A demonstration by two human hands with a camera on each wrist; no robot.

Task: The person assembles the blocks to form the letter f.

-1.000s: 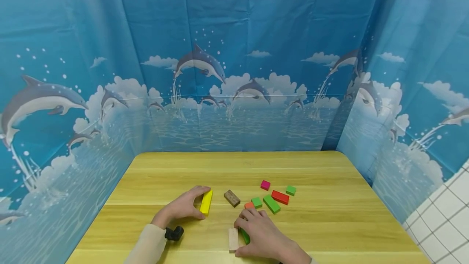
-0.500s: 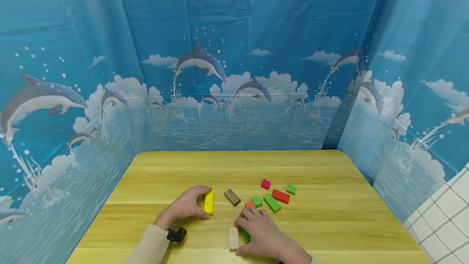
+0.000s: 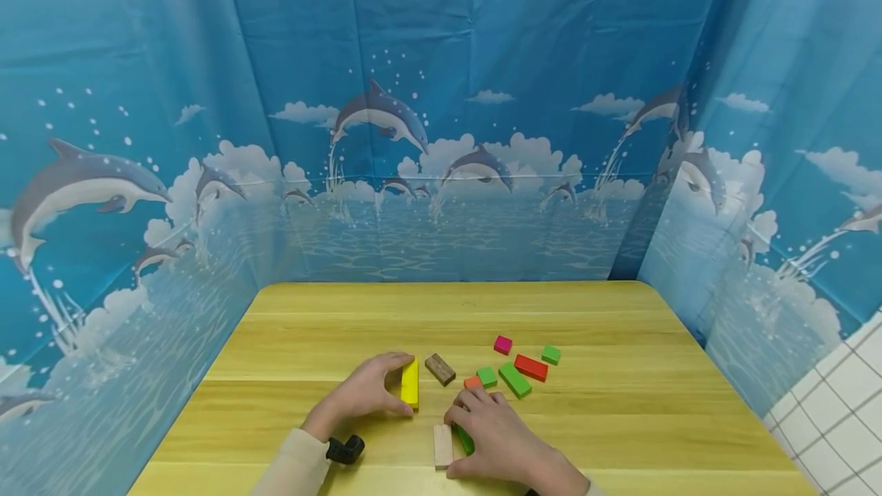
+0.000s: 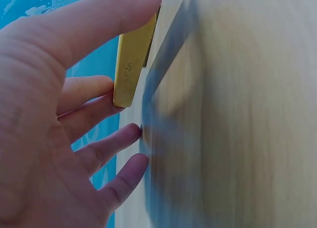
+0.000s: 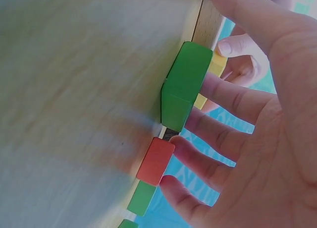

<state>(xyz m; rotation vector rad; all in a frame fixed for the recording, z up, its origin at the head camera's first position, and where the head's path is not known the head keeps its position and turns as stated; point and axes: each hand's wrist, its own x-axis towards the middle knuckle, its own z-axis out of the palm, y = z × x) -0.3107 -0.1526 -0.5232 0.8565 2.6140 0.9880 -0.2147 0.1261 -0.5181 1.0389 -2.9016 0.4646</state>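
In the head view my left hand (image 3: 368, 389) grips a long yellow block (image 3: 409, 385) by its two ends, thumb at the near end. The left wrist view shows the yellow block (image 4: 130, 64) between thumb and fingers, the lower fingers spread toward the tabletop. My right hand (image 3: 499, 438) is curled round a plain wooden block (image 3: 443, 448), thumb at its near end and fingers at its far end. Beside that lies a green block (image 5: 183, 84), under the palm and partly hidden from the head. An orange block (image 5: 155, 161) sits by the right fingertips.
A brown block (image 3: 440, 370) lies between the hands, farther back. To its right are a small green block (image 3: 487, 377), a longer green block (image 3: 514, 380), a red block (image 3: 530, 368), a magenta block (image 3: 503, 344) and another green one. Dolphin-print curtains surround the wooden table (image 3: 331, 327).
My left hand has slid the yellow block to the right, closer to the brown and plain wooden blocks, and straightened it. The right hand stays in place.
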